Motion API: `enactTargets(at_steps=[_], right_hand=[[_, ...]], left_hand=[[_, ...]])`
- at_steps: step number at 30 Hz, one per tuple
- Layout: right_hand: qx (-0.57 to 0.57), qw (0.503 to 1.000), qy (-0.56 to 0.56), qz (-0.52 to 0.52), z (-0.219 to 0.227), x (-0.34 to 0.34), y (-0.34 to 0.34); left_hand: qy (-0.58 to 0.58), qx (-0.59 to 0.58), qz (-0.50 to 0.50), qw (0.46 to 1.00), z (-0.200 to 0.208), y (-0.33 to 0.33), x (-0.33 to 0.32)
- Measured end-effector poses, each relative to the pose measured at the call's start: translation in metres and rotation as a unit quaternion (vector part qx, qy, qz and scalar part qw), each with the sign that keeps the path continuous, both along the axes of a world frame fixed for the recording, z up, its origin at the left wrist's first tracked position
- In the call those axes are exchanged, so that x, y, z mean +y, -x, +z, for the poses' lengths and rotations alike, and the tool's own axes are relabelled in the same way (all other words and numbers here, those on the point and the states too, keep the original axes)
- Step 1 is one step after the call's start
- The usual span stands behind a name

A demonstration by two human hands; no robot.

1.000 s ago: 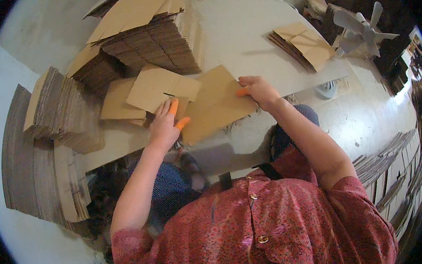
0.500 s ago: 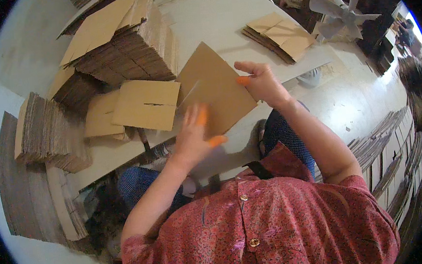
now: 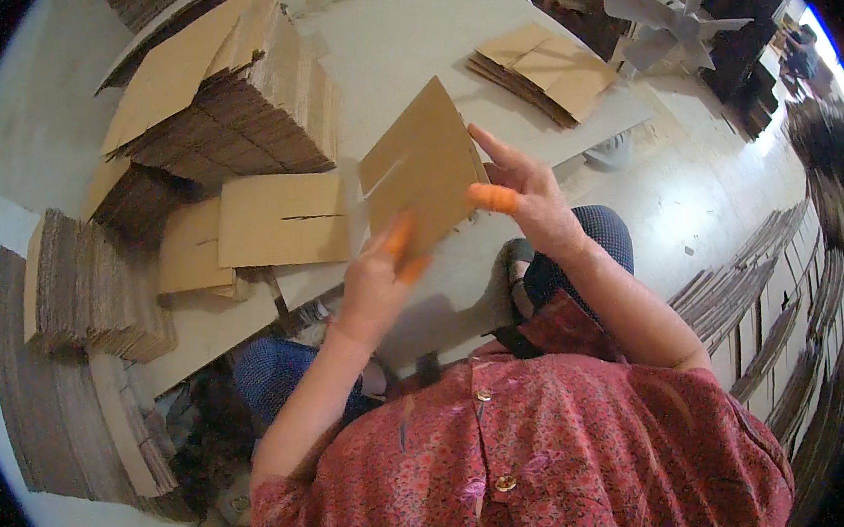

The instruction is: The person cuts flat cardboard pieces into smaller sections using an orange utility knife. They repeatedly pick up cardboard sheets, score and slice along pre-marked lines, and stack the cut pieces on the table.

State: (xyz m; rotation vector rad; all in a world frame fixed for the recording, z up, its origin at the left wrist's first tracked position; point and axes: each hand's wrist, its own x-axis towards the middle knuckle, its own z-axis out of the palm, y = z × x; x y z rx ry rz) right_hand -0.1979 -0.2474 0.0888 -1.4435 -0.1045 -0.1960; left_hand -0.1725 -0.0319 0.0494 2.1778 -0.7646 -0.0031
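A brown cardboard piece (image 3: 418, 163) with a slit near its left edge is raised and tilted between my hands, above the near edge of the table. My right hand (image 3: 535, 198) is at its right edge, with the fingers along the edge and the orange-covered thumb in front. My left hand (image 3: 372, 288) is at its lower left corner. The orange-covered fingers there are smeared by motion, so their grip is unclear. Left of the piece, flat slotted cardboard pieces (image 3: 275, 241) lie overlapping on the table.
A tall stack of cardboard (image 3: 258, 112) stands at the far left, and another stack (image 3: 93, 287) nearer. A small pile (image 3: 561, 76) lies on the table (image 3: 402, 39) at the far right. A fan (image 3: 684, 28) stands beyond it. More cardboard (image 3: 743, 265) lines the right side.
The cardboard piece has turned and tilted more upright, its top corner shifting right. My right thumb has come down along its right edge, while my left hand stays near the lower left corner.
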Motion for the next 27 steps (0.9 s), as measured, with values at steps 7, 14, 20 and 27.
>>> enactTargets(at_steps=[7,14,20,27], right_hand=[[-0.046,0.995,0.061,-0.061,0.004,0.002,0.005],[-0.04,0.992,-0.021,-0.121,-0.008,0.014,-0.001],[0.033,0.991,-0.079,-0.101,-0.004,0.029,0.0],[0.001,0.992,-0.012,-0.125,0.004,0.034,-0.002]], left_hand=[[0.09,0.025,0.057,0.994,-0.022,0.003,-0.011],[0.125,0.015,0.035,0.991,-0.025,-0.005,-0.014],[0.11,-0.041,0.062,0.991,-0.035,0.002,-0.014],[0.097,-0.066,0.09,0.989,-0.031,-0.01,-0.016]])
